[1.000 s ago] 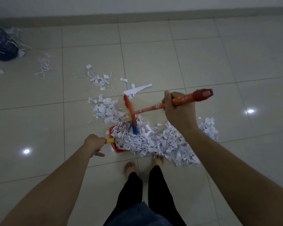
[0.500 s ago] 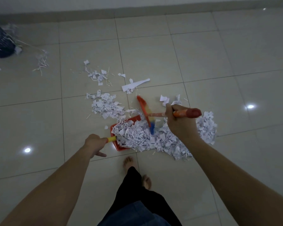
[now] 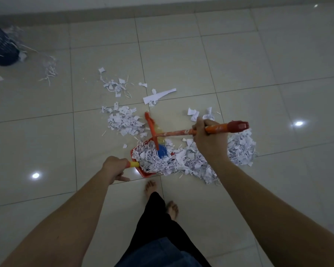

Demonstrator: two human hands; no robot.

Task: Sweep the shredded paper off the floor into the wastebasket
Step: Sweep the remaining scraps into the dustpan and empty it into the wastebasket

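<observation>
While our left hand (image 3: 114, 166) grips the red dustpan's (image 3: 143, 171) yellow handle (image 3: 133, 164), our right hand (image 3: 208, 139) wraps the orange broom (image 3: 177, 132) over heaped shredded paper (image 3: 191, 162).

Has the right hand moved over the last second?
Yes. The right hand pulled back toward the person: earlier it overlapped the grout line, now it sits clearly short of it.
</observation>
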